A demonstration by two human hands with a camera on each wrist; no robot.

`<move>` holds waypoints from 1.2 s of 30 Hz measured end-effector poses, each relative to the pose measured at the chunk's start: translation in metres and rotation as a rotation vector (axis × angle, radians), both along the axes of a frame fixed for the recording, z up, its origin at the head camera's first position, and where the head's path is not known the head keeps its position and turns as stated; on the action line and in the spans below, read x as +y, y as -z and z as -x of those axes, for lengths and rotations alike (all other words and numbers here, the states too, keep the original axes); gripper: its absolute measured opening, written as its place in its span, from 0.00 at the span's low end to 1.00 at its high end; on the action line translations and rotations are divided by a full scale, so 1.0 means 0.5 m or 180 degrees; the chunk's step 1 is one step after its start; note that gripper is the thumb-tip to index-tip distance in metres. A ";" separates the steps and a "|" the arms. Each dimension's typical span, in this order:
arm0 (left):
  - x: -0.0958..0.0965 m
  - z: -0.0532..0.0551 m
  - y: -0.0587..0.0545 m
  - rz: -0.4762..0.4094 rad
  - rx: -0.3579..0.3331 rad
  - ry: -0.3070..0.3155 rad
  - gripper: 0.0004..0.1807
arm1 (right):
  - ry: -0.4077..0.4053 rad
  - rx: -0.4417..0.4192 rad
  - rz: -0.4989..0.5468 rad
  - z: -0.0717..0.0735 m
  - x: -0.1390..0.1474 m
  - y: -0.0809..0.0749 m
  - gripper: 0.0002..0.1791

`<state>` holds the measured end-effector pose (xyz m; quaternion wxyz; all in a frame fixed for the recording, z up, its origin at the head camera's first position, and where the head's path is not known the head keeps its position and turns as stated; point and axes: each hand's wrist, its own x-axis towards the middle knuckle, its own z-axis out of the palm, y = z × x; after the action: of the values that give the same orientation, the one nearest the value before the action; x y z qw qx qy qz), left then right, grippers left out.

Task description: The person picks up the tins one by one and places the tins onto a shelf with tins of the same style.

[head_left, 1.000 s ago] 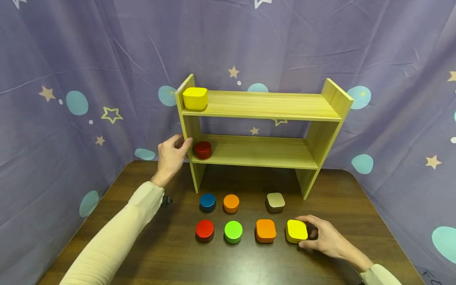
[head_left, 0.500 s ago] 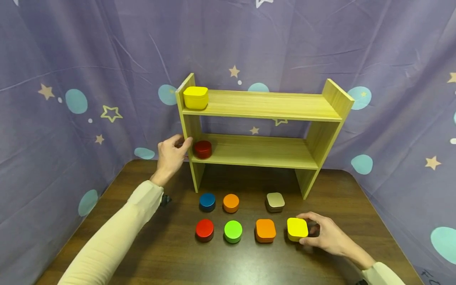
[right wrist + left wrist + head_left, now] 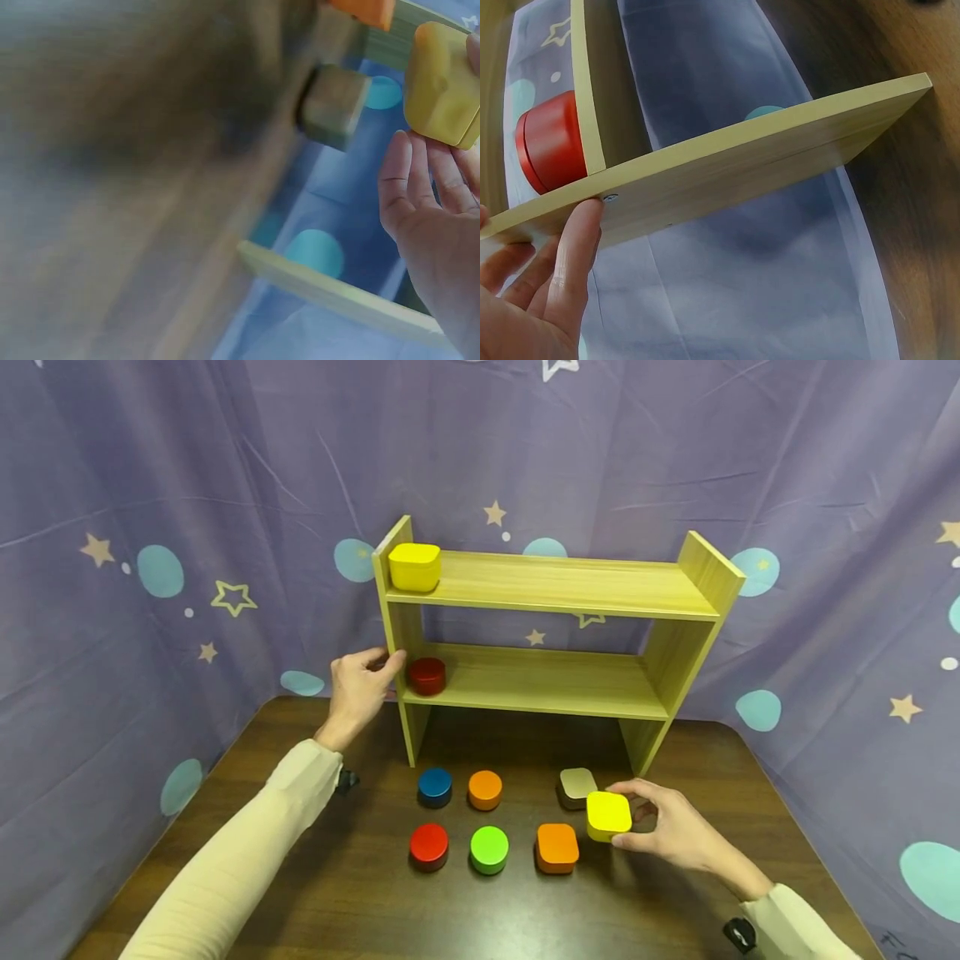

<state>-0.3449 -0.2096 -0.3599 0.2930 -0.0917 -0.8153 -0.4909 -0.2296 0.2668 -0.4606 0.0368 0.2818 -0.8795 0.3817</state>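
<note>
My right hand (image 3: 675,827) pinches a yellow rounded-square tin (image 3: 608,815) between thumb and fingers, lifted above the table; the right wrist view shows this tin (image 3: 439,86) too. My left hand (image 3: 358,689) holds the left side panel of a two-tier wooden shelf (image 3: 540,677). Up close, in the left wrist view, fingers (image 3: 576,259) lie against the panel's outer face. Just inside that panel, a red round tin (image 3: 427,677) sits on the lower tier. Another yellow square tin (image 3: 415,567) stands at the left end of the upper tier.
Before the shelf, a blue round tin (image 3: 435,787), an orange round one (image 3: 485,789) and a beige square tin (image 3: 577,787) form a back row. Nearer are a red tin (image 3: 429,847), a green tin (image 3: 489,849) and an orange square tin (image 3: 557,847). A curtain (image 3: 225,485) hangs behind.
My right hand has raised the yellow tin off the table and moved it forward and left, near the beige tin. The left hand stays on the shelf panel.
</note>
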 end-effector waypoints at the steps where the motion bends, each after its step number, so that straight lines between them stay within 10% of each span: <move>1: 0.000 0.000 0.000 -0.0003 -0.0003 -0.0008 0.19 | -0.0009 0.0034 -0.0006 0.006 -0.006 -0.007 0.34; 36: 0.001 0.003 0.001 -0.0078 -0.0022 0.0007 0.17 | -0.0449 0.0336 0.0116 0.114 -0.202 -0.336 0.33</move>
<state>-0.3463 -0.2092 -0.3605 0.2907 -0.0874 -0.8102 -0.5014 -0.2865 0.1659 -0.2925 0.0613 0.3622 -0.8472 0.3839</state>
